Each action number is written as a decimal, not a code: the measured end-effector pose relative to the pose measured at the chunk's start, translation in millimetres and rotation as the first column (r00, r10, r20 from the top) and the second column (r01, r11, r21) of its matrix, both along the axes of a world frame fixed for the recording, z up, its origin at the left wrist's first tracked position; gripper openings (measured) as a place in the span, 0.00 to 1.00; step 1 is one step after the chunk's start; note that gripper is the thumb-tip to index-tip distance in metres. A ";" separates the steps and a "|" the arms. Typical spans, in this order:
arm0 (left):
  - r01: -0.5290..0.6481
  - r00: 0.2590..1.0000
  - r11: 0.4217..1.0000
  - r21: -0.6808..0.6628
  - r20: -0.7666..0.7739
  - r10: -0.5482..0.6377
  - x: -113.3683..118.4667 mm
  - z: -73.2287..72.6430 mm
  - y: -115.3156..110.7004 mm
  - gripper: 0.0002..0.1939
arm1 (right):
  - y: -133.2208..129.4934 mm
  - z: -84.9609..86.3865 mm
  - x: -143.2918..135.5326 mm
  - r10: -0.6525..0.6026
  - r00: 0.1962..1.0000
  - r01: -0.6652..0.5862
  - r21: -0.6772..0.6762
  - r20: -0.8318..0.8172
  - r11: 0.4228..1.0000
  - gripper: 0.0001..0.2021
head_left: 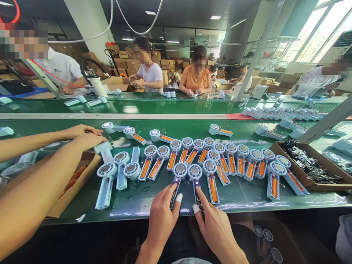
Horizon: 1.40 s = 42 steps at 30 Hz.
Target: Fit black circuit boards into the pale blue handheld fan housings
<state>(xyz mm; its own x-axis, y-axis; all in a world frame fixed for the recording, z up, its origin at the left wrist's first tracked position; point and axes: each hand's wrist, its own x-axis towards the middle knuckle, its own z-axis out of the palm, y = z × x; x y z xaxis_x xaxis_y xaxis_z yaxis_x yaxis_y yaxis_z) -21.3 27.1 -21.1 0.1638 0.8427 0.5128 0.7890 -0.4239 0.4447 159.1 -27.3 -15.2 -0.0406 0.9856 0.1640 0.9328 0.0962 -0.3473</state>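
Note:
My left hand [164,208] grips the handle of a pale blue handheld fan [180,170] at the table's front edge, thumb on one side and index finger on its dark circuit board. Beside it, my right hand [215,221] holds a second handheld fan [195,171] the same way, fingertip on the board [196,185]. Both fans lie with their round heads pointing away from me, and a small light shows on each board. White covers sit on my thumb tips. Just right of my right hand lies a fan with an orange battery [212,187] in its open handle.
Several open fans [243,157] crowd the green table [233,201]. A box of dark small parts [316,165] stands right, a box of orange batteries [74,183] left. A co-worker's arms [63,150] reach over the left box to a fan [105,151]. Other people sit opposite.

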 end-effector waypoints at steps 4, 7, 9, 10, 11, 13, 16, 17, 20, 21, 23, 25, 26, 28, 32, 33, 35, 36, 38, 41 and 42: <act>0.068 0.988 0.988 -0.138 0.148 -0.047 -1.7 12.8 7.5 0.17 | -1.4 13.5 -14.7 -0.079 0.992 0.077 0.031 0.099 0.997 0.31; 0.137 0.973 0.973 -0.188 0.208 -0.097 -0.8 16.7 8.7 0.21 | 10.9 22.6 -37.9 -0.129 0.987 0.126 0.030 0.101 0.992 0.28; 0.161 0.960 0.955 -0.248 0.265 -0.092 1.2 19.0 6.8 0.25 | 25.8 27.2 -53.3 -0.171 0.979 0.176 -0.034 0.112 0.984 0.28; 0.161 0.951 0.942 -0.293 0.300 -0.069 2.3 20.5 5.5 0.27 | 33.8 29.0 -59.3 -0.195 0.973 0.205 -0.070 0.120 0.976 0.27; 0.158 0.941 0.927 -0.341 0.335 -0.038 3.0 22.0 4.3 0.29 | 41.4 30.4 -63.7 -0.217 0.968 0.230 -0.099 0.128 0.968 0.25; 0.157 0.914 0.894 -0.419 0.405 0.029 2.6 23.8 3.0 0.33 | 52.7 30.4 -67.4 -0.245 0.960 0.262 -0.122 0.138 0.957 0.20; 0.191 0.836 0.871 -0.453 0.541 0.098 -5.7 19.8 6.9 0.39 | 53.5 20.0 -59.9 -0.226 0.967 0.237 -0.085 0.122 0.968 0.13; 0.184 0.799 0.876 -0.446 0.587 0.131 -10.4 16.2 9.7 0.40 | 49.2 14.1 -53.7 -0.194 0.977 0.201 -0.070 0.092 0.977 0.11; 0.069 0.704 0.910 -0.408 0.667 0.245 -25.1 1.2 20.0 0.42 | 31.2 1.1 -22.0 -0.069 0.989 0.063 -0.047 -0.130 0.997 0.07; 0.030 0.693 0.921 -0.388 0.673 0.261 -28.7 -4.0 23.3 0.41 | 27.7 2.9 -7.3 -0.050 0.970 0.037 -0.061 -0.239 0.997 0.07; -0.003 0.716 0.942 -0.335 0.657 0.236 -31.5 -12.7 29.1 0.38 | 33.3 22.6 24.1 -0.075 0.905 0.022 -0.130 -0.419 0.991 0.12; 0.017 0.787 0.954 -0.299 0.593 0.172 -28.6 -17.9 33.6 0.32 | 61.9 61.7 50.5 -0.026 0.907 -0.048 -0.164 -0.421 0.985 0.17; 0.025 0.825 0.959 -0.283 0.547 0.140 -25.7 -19.4 35.3 0.28 | 84.9 84.6 59.5 0.020 0.943 -0.079 -0.164 -0.333 0.983 0.18; 0.014 0.890 0.973 -0.232 0.446 0.093 -19.7 -21.8 37.7 0.22 | 142.5 125.9 68.6 0.030 0.990 -0.049 -0.139 -0.138 0.989 0.17; 0.025 0.961 0.998 -0.057 0.275 -0.008 -17.9 -31.0 40.2 0.16 | 254.7 151.6 68.3 -0.101 0.995 0.102 -0.111 0.006 0.989 0.13; 0.046 0.970 0.999 -0.028 0.238 -0.038 -19.8 -34.1 40.9 0.15 | 273.8 146.2 67.4 -0.127 0.991 0.131 -0.119 0.040 0.984 0.14; 0.077 0.980 0.997 0.015 0.180 -0.079 -24.1 -39.8 42.0 0.13 | 298.8 128.0 66.6 -0.154 0.983 0.169 -0.150 0.102 0.974 0.17; 0.082 0.983 0.996 0.028 0.161 -0.085 -25.9 -42.0 42.3 0.12 | 305.7 117.8 66.8 -0.157 0.979 0.179 -0.170 0.132 0.969 0.17; 0.084 0.988 0.996 0.043 0.124 -0.089 -27.4 -44.9 42.1 0.12 | 312.7 100.1 68.9 -0.145 0.971 0.184 -0.212 0.188 0.960 0.17; 0.062 0.998 0.997 0.037 0.020 -0.063 -24.2 -48.3 40.6 0.12 | 318.5 88.4 72.8 -0.103 0.962 0.171 -0.259 0.254 0.951 0.17; 0.060 0.998 0.998 0.028 -0.037 -0.059 -21.7 -50.0 40.0 0.13 | 321.2 88.6 72.3 -0.087 0.959 0.160 -0.265 0.270 0.951 0.17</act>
<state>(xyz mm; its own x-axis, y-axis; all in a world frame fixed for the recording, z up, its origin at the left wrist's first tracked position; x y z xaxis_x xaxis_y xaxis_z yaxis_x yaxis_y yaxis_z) -43.0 67.1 -71.2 0.2319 0.8157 0.5300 0.7773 -0.4829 0.4032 231.4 293.9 73.5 0.0809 0.9894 -0.1208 0.9911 -0.0927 -0.0956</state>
